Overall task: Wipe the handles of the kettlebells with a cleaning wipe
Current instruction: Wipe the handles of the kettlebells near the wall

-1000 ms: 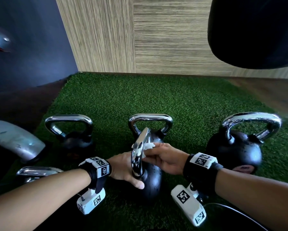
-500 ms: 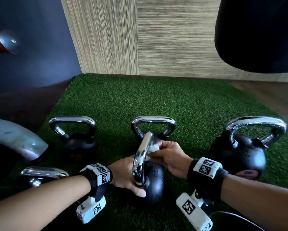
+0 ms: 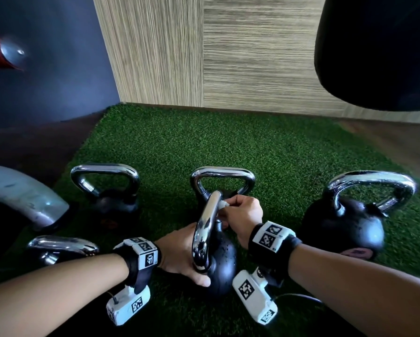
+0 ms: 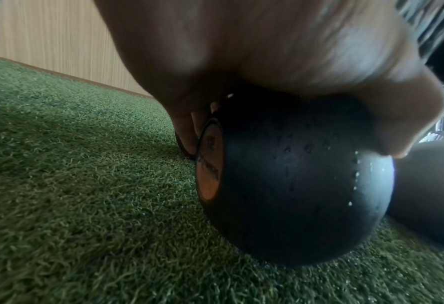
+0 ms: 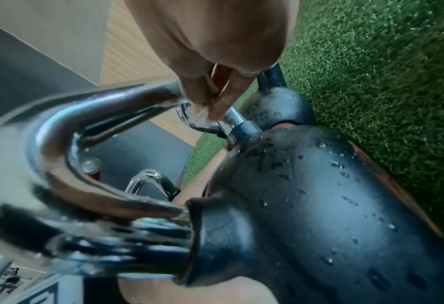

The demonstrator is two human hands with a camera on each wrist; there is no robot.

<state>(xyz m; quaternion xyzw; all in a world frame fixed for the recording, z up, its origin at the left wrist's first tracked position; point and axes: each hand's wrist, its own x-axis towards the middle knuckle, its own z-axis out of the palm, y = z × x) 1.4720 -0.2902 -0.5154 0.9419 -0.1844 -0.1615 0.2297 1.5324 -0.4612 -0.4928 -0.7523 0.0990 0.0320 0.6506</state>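
The left hand point(image 3: 179, 251) hugs the black kettlebell point(image 3: 222, 261) while the right hand point(image 3: 243, 215) pinches a white wipe point(image 3: 222, 204) on its shiny handle point(image 3: 204, 229).

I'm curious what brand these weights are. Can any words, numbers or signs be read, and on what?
Orange disc on the held kettlebell: dark print, too blurred to read.
Wrist bands: black-and-white square code patterns, no words.
Far right kettlebell's label: unreadable.
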